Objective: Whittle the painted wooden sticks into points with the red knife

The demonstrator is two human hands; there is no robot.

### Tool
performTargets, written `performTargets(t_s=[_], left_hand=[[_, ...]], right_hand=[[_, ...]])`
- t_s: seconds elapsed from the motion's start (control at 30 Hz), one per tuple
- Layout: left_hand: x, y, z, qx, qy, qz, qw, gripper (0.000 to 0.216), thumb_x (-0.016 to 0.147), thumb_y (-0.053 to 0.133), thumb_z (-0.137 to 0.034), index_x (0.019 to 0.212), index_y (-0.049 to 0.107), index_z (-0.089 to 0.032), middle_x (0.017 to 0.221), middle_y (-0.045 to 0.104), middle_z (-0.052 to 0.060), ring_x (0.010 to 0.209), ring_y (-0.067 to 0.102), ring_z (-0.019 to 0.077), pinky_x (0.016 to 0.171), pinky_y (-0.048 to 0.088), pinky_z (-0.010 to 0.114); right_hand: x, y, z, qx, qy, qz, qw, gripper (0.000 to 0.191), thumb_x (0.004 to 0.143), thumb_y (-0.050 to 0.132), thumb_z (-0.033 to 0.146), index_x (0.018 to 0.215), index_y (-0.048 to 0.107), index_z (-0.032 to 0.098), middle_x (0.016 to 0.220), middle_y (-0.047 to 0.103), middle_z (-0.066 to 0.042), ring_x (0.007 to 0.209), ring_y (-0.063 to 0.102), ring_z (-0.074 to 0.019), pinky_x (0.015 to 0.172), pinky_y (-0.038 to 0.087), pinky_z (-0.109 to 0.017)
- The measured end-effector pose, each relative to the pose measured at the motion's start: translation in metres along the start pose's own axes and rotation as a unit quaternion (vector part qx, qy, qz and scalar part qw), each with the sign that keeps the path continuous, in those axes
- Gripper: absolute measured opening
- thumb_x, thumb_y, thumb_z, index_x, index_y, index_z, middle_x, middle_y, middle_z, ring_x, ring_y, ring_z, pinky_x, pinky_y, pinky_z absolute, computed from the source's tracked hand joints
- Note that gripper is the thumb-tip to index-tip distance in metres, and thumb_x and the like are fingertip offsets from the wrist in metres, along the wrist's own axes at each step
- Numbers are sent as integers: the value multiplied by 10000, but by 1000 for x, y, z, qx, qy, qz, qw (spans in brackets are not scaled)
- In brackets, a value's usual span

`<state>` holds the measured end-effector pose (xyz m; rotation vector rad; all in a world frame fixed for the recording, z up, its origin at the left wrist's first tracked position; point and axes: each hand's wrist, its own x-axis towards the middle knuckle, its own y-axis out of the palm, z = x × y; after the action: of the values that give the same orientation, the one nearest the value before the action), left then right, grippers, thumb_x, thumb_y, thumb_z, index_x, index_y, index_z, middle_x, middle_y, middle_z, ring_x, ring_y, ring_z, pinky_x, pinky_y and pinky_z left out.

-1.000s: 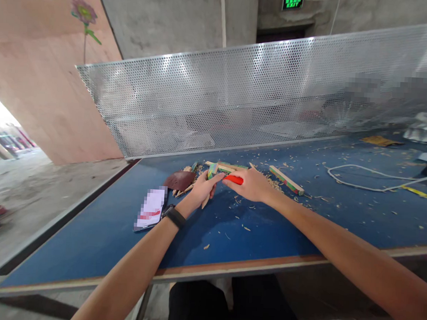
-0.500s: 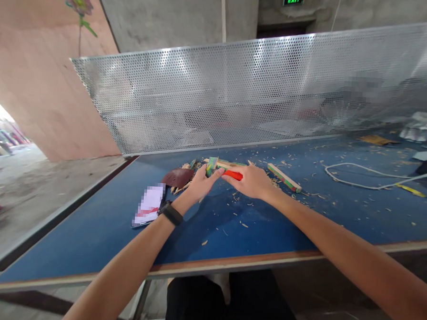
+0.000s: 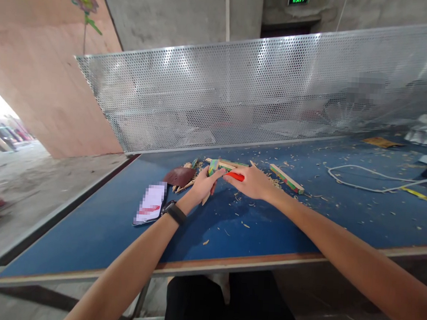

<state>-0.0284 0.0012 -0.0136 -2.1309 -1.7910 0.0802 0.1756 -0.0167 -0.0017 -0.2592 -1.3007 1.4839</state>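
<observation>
My left hand [image 3: 205, 184] is closed around a thin wooden stick [image 3: 205, 198], whose pale tip sticks out below the fingers. A red-handled knife [image 3: 237, 176] is in my closed right hand [image 3: 252, 182], pointing toward the left thumb; its blade is barely visible. The two hands almost meet over the blue table [image 3: 210, 226]. Just behind them lie a green-and-yellow painted wood block [image 3: 213, 166] and pale wood strips. Wood shavings [image 3: 275, 181] are scattered around the right hand. A brown curved piece [image 3: 179, 176] rests on several small sticks left of my left hand.
A phone [image 3: 150, 202] with a blurred screen lies by my left wrist. To the right are a painted wood bar [image 3: 287, 178], a white cable [image 3: 362, 187] and a yellow strip [image 3: 416, 193]. A perforated metal screen [image 3: 238, 94] closes off the table's back.
The view has shifted slightly. The stick's tip now shows more plainly below my left hand, whose fingers have turned a little. Both hands keep their holds.
</observation>
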Motion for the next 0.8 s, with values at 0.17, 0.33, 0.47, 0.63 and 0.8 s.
performTargets(t_s=[0.17,0.33,0.47,0.63,0.8], left_hand=[[0,-2,4,55,19,2,998,418,921,705,-597,877,498,-237,517,467,-76,402,424,95,449,318,256],[-2,-2,-5,41,24,-31,998,356,934,698,-548,968,576,-215,574,487,-69,503,440,101,509,326,239],[-4,2,-8,10,24,-54,998,354,914,725,-546,944,604,-215,583,486,-56,556,458,112,519,315,236],[-4,8,1,34,-8,-51,998,457,944,639,-660,832,509,-236,535,437,-66,441,401,98,450,293,251],[-3,2,-1,31,-14,5,999,500,940,621,-698,808,483,-236,517,470,-50,403,422,94,441,346,255]], right_hand=[[-1,-1,-1,-13,11,-1,1000,505,1022,480,654,1073,842,305,996,828,-57,870,732,-262,720,506,-384],[-2,-2,3,-41,26,-15,999,479,1014,511,653,1261,802,363,1073,826,-56,890,737,-273,719,515,-390],[-4,0,8,-78,45,-42,995,489,1001,537,658,1343,763,392,1031,825,-61,851,734,-279,707,507,-398],[-4,4,15,-80,82,-46,992,518,1015,493,656,1270,806,331,880,809,-82,774,721,-274,614,451,-371],[-2,1,9,-22,56,-23,998,519,1031,466,635,1231,819,312,1003,824,-78,855,730,-262,668,488,-371]])
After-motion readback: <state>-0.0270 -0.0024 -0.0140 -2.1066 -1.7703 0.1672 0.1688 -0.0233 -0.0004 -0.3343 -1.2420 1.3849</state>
